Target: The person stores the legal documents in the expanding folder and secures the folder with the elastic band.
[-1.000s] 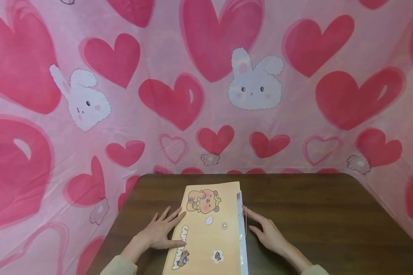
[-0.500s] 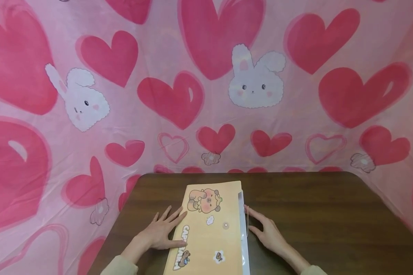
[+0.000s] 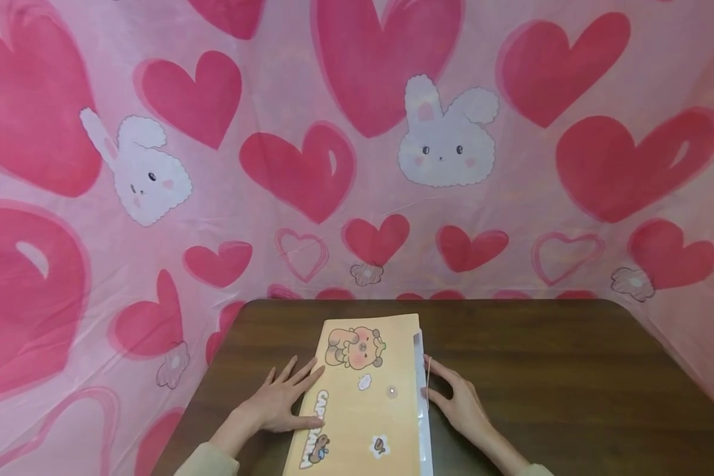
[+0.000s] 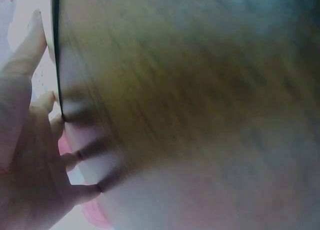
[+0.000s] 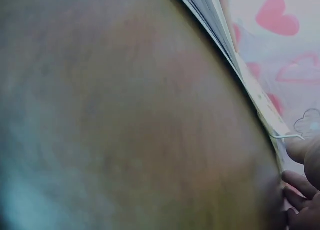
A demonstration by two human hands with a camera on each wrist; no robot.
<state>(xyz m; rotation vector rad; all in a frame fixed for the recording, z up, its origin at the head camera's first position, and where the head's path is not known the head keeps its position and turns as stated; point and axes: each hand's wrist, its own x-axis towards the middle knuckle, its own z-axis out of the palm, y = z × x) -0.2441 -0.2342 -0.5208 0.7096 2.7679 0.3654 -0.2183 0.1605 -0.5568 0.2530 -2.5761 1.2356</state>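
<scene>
A pale yellow file folder (image 3: 357,410) with capybara pictures and the word CAPYBARA lies closed on the table, its lower end cut off in the head view. My left hand (image 3: 276,400) rests on its left edge, fingers spread and thumb over the cover. At the right edge, whitish layers (image 3: 421,396) show beneath the cover. My right hand (image 3: 458,400) touches this side with index finger and thumb, tips apart. A thin elastic cord (image 3: 429,377) crosses these fingertips. In the right wrist view, the cord (image 5: 285,136) runs from the folder's edge toward the thumb.
The folder lies on a dark brown wooden table (image 3: 541,357) with rounded far corners. Behind and beside it hangs a pink cloth (image 3: 381,198) printed with hearts and rabbits. A small round button (image 3: 392,391) sits on the folder's cover.
The right thumb has moved left, from just off the folder to its right edge, across the cord. The left hand stays in place; the head view has shifted slightly.
</scene>
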